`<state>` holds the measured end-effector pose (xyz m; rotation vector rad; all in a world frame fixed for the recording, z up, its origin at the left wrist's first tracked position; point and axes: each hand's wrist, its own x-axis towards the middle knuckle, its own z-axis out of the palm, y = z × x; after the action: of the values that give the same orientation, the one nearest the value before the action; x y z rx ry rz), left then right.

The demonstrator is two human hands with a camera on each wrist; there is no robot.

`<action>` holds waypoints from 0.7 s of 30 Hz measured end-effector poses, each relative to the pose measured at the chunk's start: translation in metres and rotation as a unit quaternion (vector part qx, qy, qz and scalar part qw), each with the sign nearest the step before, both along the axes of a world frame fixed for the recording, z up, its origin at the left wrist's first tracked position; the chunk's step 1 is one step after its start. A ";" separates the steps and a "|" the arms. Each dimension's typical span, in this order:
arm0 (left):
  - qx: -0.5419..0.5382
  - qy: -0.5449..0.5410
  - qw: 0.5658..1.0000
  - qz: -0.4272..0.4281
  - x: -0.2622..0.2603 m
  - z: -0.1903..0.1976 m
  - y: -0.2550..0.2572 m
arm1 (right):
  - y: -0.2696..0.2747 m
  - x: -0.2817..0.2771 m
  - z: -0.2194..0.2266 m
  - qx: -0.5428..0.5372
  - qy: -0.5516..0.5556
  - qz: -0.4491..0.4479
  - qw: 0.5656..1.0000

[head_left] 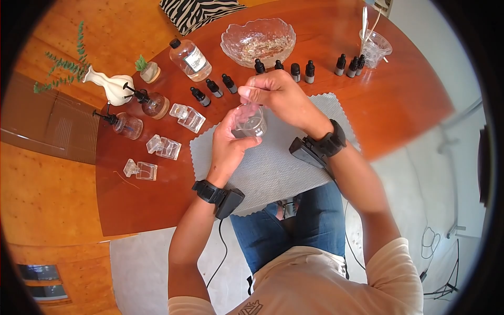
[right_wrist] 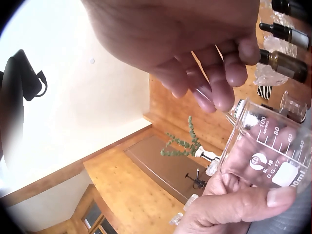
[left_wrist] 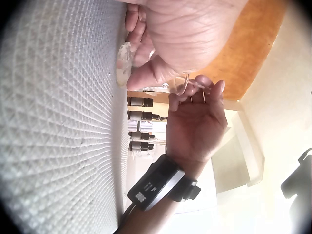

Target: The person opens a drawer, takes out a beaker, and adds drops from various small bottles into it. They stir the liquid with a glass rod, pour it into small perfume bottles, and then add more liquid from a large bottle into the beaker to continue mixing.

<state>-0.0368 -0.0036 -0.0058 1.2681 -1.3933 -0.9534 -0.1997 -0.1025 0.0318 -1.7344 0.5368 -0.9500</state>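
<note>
My left hand (head_left: 227,149) holds a clear glass beaker (head_left: 253,126) above the grey mat (head_left: 283,178), thumb on one side and fingers round the other. White measuring marks show on the beaker (right_wrist: 273,146) in the right wrist view, and the glass looks clear inside. My right hand (head_left: 286,100) is raised over the beaker's mouth. Its thumb and fingertips pinch a thin clear rod (right_wrist: 204,93), which slants toward the rim. Much of the rod is hidden by the fingers.
Several black-capped dropper bottles (head_left: 212,87) line the mat's far edge. Clear square bottles (head_left: 192,119) lie at the left, near pump bottles (head_left: 128,126) and a white vase (head_left: 113,86). Behind stand a large labelled bottle (head_left: 193,62), a glass bowl (head_left: 257,39) and a plastic cup (head_left: 374,50).
</note>
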 end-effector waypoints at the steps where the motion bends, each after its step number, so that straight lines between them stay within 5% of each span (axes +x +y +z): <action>1: 0.002 0.002 1.000 -0.001 0.000 0.000 0.000 | 0.000 0.001 -0.001 0.002 -0.018 0.005 1.000; 21: 0.005 0.018 1.000 0.001 0.001 -0.004 -0.001 | -0.003 0.000 -0.003 -0.013 -0.005 0.002 1.000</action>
<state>-0.0355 -0.0047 -0.0100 1.2543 -1.3612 -0.9772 -0.1993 -0.1052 0.0287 -1.7525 0.5164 -0.9663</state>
